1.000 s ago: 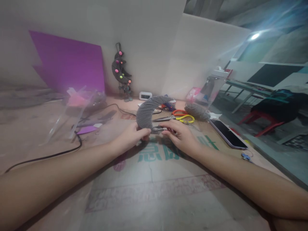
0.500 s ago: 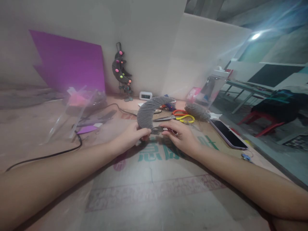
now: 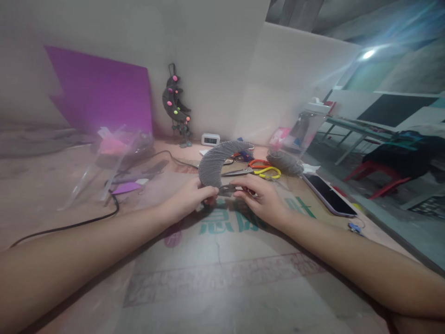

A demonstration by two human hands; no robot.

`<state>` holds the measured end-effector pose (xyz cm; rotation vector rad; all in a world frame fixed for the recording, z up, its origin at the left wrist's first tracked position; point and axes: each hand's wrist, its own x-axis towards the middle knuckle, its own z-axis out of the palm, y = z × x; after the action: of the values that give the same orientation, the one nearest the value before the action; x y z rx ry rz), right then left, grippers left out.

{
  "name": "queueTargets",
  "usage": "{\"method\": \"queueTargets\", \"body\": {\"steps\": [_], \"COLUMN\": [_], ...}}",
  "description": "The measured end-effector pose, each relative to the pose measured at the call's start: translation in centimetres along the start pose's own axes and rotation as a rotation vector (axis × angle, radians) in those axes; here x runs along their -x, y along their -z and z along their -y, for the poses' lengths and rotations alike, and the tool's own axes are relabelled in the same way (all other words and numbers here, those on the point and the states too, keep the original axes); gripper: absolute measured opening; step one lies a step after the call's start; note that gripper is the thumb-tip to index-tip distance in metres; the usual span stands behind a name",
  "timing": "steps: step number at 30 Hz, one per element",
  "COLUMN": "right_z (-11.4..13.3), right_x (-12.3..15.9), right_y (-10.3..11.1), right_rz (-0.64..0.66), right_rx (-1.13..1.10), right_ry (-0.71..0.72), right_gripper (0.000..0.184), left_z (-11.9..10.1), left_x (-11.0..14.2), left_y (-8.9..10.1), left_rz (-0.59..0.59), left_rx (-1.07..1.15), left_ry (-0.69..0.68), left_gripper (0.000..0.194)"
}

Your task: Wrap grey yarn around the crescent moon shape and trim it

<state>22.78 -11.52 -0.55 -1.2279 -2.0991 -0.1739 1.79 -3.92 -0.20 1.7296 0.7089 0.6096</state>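
A crescent [image 3: 212, 162] wound in grey yarn stands up from the cardboard, its curved back to the left and its upper tip pointing right. My left hand [image 3: 203, 191] is closed on its lower part, thumb in front. Across from it, my right hand [image 3: 260, 195] pinches at the lower end, with thumb and fingers close together. Between the two hands lies a short stretch of dark grey yarn [image 3: 227, 189]; how it joins the crescent there is hard to make out. Just behind are yellow-handled scissors [image 3: 269, 172] and a grey yarn ball [image 3: 285, 162].
Printed cardboard [image 3: 222, 287] covers the table under my arms. A phone [image 3: 328, 194] lies to the right. A white digital clock [image 3: 210, 139] stands at the wall, near a finished-looking crescent with coloured pompoms [image 3: 175, 102]. Purple sheet [image 3: 104, 93] and black cable [image 3: 86, 218] are left.
My hands stay almost in place. The grey strands between them have shifted slightly, and the crescent has barely moved.
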Motion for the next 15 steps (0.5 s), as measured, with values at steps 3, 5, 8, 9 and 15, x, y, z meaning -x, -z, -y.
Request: {"method": "queueTargets", "body": {"steps": [3, 5, 8, 9, 15], "right_z": [0.08, 0.12, 0.15, 0.15, 0.11], "right_x": [0.01, 0.02, 0.01, 0.00, 0.06], "right_y": [0.05, 0.07, 0.09, 0.08, -0.01], "right_rz": [-0.004, -0.006, -0.005, -0.003, 0.001], "right_rx": [0.006, 0.010, 0.010, 0.007, -0.022], "right_ry": [0.006, 0.006, 0.017, 0.018, -0.027], "right_gripper": [0.022, 0.022, 0.022, 0.022, 0.024], "left_z": [0.02, 0.04, -0.04, -0.09, -0.04], "left_x": [-0.05, -0.06, -0.01, 0.02, 0.00], "left_y": [0.04, 0.05, 0.04, 0.03, 0.00], "left_rz": [0.005, 0.010, 0.013, 0.015, 0.024], "left_rx": [-0.008, 0.004, 0.015, 0.016, 0.016], "left_ry": [-0.009, -0.014, -0.008, -0.007, 0.001], "left_gripper": [0.020, 0.020, 0.020, 0.020, 0.019]}}
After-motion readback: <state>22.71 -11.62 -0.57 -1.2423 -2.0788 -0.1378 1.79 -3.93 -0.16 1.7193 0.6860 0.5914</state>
